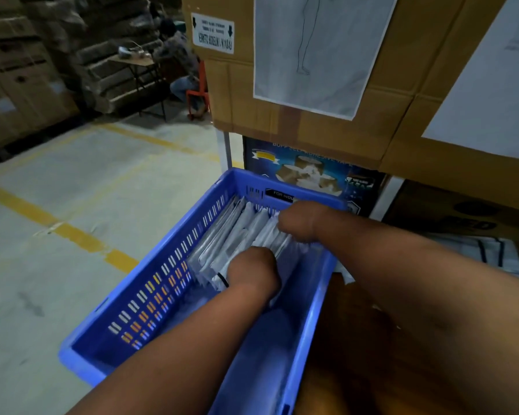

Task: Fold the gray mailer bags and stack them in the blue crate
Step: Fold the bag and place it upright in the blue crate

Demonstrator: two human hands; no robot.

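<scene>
HIDDEN: fingers of left hand [252,269] and right hand [300,224] buried among gray mailer bags [237,235], grip cannot be determined | LOCATION: bags stand on edge, packed at far end of blue crate [168,283] | TEXT: crate label reads "FOR IND…", cut off; cardboard box [327,127] sticker upside down, blurred.

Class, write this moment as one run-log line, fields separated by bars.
stage: stacking | left hand: on folded gray mailer bags | right hand: on bags, fingers hidden | blue crate: bags upright at far end
</scene>
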